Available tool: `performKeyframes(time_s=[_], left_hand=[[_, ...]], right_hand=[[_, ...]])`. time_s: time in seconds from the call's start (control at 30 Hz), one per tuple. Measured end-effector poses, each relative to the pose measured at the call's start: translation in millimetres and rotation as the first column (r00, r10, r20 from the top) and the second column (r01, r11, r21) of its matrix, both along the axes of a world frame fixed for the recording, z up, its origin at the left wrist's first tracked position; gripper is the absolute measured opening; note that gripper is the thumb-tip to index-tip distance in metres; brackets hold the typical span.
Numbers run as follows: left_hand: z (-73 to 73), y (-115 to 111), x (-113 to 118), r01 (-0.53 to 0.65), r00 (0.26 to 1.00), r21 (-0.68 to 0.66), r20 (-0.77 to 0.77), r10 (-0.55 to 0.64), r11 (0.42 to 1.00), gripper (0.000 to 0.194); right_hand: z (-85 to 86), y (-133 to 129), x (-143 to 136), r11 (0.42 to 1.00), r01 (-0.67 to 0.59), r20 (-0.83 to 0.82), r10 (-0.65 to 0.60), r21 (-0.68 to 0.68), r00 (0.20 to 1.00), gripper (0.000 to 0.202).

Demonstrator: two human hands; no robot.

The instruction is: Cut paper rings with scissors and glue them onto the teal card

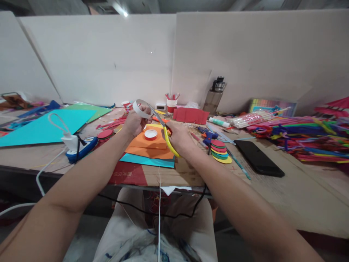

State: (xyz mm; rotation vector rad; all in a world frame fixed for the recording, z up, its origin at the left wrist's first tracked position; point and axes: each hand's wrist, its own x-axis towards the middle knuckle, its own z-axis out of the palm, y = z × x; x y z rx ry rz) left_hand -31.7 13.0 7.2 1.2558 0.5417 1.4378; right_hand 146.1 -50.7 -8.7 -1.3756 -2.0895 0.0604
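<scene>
A pale looped strip [139,111] is pinched in the left hand [135,122]; yellow-handled scissors [168,143] are gripped in the right hand [179,137], though blade contact cannot quite be made out. Both are held near orange paper [136,142]. A cyan sheet [147,160] is laid near the desk's front edge; cardboard [297,194] is spread beside the phone [259,158].

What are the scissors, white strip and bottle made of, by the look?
Scissors: yellow handles, likely plastic, smooth and evenly coloured; grey blades, probably metal, slight sheen.
Strip: probably matte paper, thin and curled into a loop.
Bottle: smoky, translucent-looking body, likely plastic; glass possible.
</scene>
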Motion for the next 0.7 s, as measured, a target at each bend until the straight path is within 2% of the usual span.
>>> performKeyframes(time_s=[0.13, 0.23, 0.37, 0.5, 0.7], left_hand=[[0.5, 0.7, -1.8, 0.010, 1.000, -0.043, -0.011, -0.010, 0.999, 0.017], [-0.8, 2.8, -3.1, 0.001, 1.000, -0.017, 0.010, 0.000, 1.000, 0.016], [-1.1, 4.8, -4.0, -0.131, 0.989, 0.073, 0.072, 0.125, 0.989, 0.019], [0.8, 4.1, -3.5, -0.194, 0.979, 0.066, 0.074, 0.189, 0.979, 0.024], [-1.1, 3.1, -2.1, -0.111, 0.994, 0.032, 0.018, 0.111, 0.993, 0.022]], right_hand=[[-0.5, 0.4, 0.9, 1.000, 0.003, 0.013, -0.003, 0.014, 1.000, 0.030], [0.0, 0.1, 1.0, 1.000, 0.026, 0.039, -0.027, 0.009, 0.999, 0.031], [0.4, 0.1, 0.5, 1.000, 0.020, 0.050, -0.020, 0.004, 0.999, 0.031], [1.3, -1.9, -0.3, 1.000, 0.015, 0.048, -0.015, -0.002, 0.999, 0.031], [0.3, -3.6, 1.0, 0.999, 0.016, 0.070, -0.018, 0.028, 0.997, 0.033]])
